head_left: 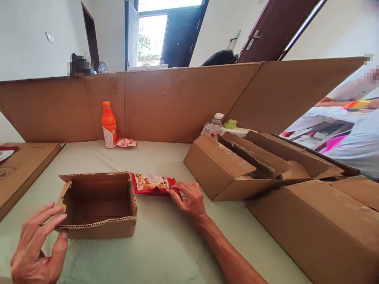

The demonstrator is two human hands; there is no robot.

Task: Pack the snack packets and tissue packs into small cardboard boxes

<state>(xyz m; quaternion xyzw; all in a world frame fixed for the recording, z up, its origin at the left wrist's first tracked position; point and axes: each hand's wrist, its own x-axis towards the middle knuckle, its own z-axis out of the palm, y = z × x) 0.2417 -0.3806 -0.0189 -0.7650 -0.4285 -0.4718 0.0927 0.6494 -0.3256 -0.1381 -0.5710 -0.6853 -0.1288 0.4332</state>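
Observation:
A small open-topped cardboard box (100,230) sits on the pale green cloth, and nothing shows inside it. My left hand (40,244) is at its left end, fingers spread and stretched out, with the fingertips at the torn edge. Just right of the box lies a red and yellow snack packet (151,183), its left end against or very near the box's right wall. My right hand (189,199) has its thumb and fingers closed on the packet's right end.
Behind stands a long cardboard screen (183,102), with an orange bottle (109,128) and a small pink-white packet (127,142) before it. Larger cardboard boxes (319,221) fill the right side. A clear bottle (213,126) stands behind them. A flat carton (29,169) lies left. Other people are beyond the screen.

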